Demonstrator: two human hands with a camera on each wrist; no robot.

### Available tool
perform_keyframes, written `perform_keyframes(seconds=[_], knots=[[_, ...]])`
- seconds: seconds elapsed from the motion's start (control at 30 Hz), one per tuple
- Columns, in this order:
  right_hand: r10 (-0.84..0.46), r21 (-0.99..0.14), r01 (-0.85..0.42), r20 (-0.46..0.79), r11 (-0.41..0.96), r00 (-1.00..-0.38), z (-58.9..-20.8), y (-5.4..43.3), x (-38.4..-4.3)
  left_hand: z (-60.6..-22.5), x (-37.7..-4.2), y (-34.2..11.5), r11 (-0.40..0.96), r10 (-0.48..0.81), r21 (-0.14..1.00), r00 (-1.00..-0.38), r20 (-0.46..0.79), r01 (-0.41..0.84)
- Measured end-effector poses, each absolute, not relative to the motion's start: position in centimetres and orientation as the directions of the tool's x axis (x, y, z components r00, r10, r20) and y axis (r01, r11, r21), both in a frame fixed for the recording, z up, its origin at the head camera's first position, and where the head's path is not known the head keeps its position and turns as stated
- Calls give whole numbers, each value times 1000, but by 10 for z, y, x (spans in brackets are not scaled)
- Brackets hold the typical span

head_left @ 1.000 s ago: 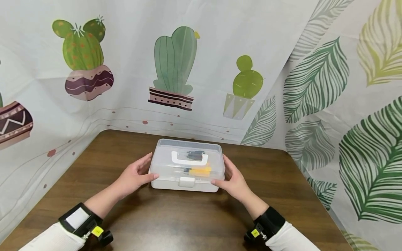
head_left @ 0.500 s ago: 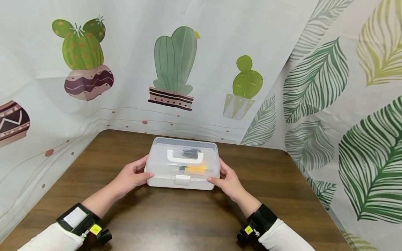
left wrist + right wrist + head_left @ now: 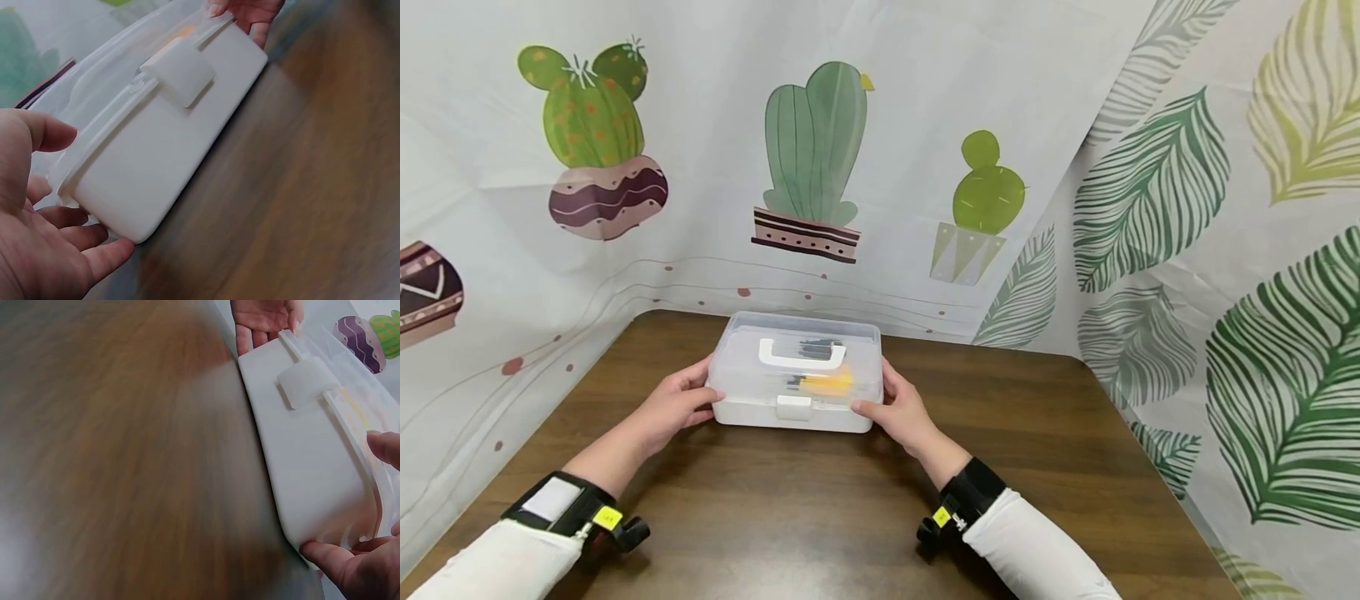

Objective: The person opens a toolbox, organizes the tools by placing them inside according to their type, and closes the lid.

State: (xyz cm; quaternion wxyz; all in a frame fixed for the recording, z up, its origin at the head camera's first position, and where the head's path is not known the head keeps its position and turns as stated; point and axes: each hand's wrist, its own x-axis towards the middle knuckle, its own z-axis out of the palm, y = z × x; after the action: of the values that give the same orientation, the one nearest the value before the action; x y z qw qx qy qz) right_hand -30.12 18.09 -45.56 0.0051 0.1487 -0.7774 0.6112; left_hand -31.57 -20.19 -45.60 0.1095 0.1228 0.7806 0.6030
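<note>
A storage box [image 3: 737, 412] with a white base and a clear lid is held at both ends in the head view. Its white handle [image 3: 801, 362] lies on the lid, and a white latch [image 3: 793, 407] closes the front. Yellow-handled tools [image 3: 829, 382] and dark tools [image 3: 820, 348] show through the lid. My left hand [image 3: 670, 406] grips the left end, thumb at the front corner; in the left wrist view its fingers [image 3: 109, 257] reach the bottom corner. The right end is gripped by my right hand [image 3: 906, 412], with fingers [image 3: 328, 556] at the lower corner.
A brown wooden table [image 3: 790, 525] lies beneath, the box being near its back edge. Behind it hangs a cactus-print curtain [image 3: 895, 108], with a leaf-print one [image 3: 1157, 333] on the right. Each wrist wears a black strap with a small camera.
Both hands have closed in on the box's ends and carried it left and slightly back across the table. The lid and latch stay closed.
</note>
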Motion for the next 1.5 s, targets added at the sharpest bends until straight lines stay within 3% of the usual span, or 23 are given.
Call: perform_keyframes(seconds=[0.53, 0.93, 1.5], knots=[[-224, -946, -227, 176, 229, -959, -455, 125, -332, -460, -343, -252, 170, 273, 985, -961, -52, -5], [-204, -933, -215, 160, 289, -966, -452, 125, -331, -463, -342, -253, 141, 295, 990, -953, -72, -31], [-226, -940, -232, 176, 251, -958, -456, 123, -333, -467, -341, -252, 167, 284, 986, -957, -67, -19]])
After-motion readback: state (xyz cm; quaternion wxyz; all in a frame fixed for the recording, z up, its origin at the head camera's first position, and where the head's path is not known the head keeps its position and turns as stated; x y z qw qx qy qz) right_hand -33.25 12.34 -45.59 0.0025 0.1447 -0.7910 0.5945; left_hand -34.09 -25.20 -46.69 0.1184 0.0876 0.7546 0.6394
